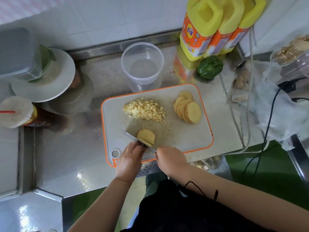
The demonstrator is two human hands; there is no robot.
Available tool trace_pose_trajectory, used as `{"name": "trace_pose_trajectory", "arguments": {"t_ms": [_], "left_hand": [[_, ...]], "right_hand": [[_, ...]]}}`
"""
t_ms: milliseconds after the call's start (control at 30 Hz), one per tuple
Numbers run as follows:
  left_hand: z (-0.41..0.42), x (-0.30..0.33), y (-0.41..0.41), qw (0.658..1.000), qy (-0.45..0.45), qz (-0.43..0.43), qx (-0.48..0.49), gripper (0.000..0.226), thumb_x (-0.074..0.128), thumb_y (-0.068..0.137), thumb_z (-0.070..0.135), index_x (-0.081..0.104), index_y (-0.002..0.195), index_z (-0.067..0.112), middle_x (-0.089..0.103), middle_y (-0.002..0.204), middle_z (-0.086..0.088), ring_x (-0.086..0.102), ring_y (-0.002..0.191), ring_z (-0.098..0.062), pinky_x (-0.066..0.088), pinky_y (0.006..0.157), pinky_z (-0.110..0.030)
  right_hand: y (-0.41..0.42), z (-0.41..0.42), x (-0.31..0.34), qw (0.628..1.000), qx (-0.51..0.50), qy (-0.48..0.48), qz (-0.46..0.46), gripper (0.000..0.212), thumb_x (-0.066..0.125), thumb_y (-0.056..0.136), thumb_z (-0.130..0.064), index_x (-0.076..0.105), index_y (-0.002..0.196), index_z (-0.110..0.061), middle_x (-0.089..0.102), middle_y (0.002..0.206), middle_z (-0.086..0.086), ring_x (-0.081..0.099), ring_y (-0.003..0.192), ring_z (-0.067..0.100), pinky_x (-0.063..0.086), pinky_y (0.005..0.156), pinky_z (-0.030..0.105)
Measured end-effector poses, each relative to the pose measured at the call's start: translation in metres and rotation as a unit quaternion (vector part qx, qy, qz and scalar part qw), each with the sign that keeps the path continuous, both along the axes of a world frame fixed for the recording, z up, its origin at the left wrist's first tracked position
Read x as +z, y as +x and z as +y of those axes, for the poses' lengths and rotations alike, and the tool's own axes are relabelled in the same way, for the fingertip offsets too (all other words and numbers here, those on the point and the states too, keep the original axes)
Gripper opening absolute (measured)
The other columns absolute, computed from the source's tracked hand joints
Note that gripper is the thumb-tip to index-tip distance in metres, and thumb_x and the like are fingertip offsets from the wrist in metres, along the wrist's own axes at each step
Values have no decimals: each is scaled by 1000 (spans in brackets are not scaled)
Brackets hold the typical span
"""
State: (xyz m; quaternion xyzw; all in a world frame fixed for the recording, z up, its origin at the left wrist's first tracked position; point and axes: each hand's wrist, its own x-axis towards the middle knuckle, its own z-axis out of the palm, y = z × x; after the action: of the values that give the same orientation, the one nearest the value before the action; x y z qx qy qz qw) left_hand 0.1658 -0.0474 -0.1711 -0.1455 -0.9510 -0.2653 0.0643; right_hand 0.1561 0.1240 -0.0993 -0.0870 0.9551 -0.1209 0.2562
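On an orange-rimmed grey cutting board [110, 124] on a steel counter [66, 156], a person's left hand [129, 158], fingers curled, holds a small stack of pale yellow root slices [147, 135] at the board's near edge as a steel-bladed knife [133, 138] cuts into it; diced yellow cubes [145, 111] lie behind, the right hand [172, 159] grips the knife's handle, and fanned round slices [189, 109] sit far right

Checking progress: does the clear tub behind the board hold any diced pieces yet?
No, the clear tub shows only its bare bottom; the diced pieces lie on the cutting board.
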Motion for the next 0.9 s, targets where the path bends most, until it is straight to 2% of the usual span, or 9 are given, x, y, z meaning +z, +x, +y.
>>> {"name": "trace_pose_trajectory", "arguments": {"t_ms": [167, 333, 433, 567, 700, 900], "left_hand": [[3, -4, 6, 999, -16, 30, 26, 10, 63, 85, 12, 70, 90, 7, 63, 94, -8, 64, 72, -31, 48, 50, -33], [8, -1, 5, 999, 8, 38, 37, 15, 54, 89, 17, 66, 90, 8, 62, 91, -10, 63, 69, -33, 49, 50, -34], [9, 0, 4, 998, 26, 40, 35, 7, 54, 90, 18, 58, 96, 16, 61, 96, -7, 64, 72, -31, 51, 53, -34], [7, -1, 5, 999, 37, 25, 31, 7, 53, 92, 19, 57, 98, 17, 59, 99, -5, 64, 75, -31, 53, 55, -36], [6, 1, 3, 999, 18, 5, 29, 9, 52, 90, 20, 57, 98, 18, 56, 102, -1, 64, 76, -30, 51, 55, -34], [3, 1, 1, 1000, -24, -5, 19, 18, 53, 89, 20, 66, 94, 8, 61, 100, -8, 62, 83, -29, 54, 59, -36]], "right_hand": [[11, -3, 8, 1000, 20, 16, -11, 18, 46, 95, -9, 54, 110, -6, 66, 100, 10, 65, 94, 32, 46, 68, 33], [10, -2, 14, 1000, 27, 5, -12, 17, 46, 95, -7, 53, 110, -7, 66, 99, 9, 66, 92, 31, 36, 62, 31], [9, -3, 14, 1000, 17, -9, -19, 19, 48, 93, -7, 47, 113, -10, 65, 93, 9, 65, 85, 32, 37, 59, 32], [5, -1, 12, 999, 28, -25, -7, 23, 47, 94, -10, 44, 117, -12, 65, 86, 8, 64, 76, 31, 35, 55, 33], [4, 1, 14, 999, 23, -36, 6, 23, 46, 94, -10, 44, 117, -12, 64, 83, 8, 63, 74, 32, 34, 54, 33], [1, 3, 21, 998, 15, -56, 16, 18, 40, 98, -19, 45, 114, -12, 58, 74, 3, 58, 67, 29, 39, 55, 32]]}}
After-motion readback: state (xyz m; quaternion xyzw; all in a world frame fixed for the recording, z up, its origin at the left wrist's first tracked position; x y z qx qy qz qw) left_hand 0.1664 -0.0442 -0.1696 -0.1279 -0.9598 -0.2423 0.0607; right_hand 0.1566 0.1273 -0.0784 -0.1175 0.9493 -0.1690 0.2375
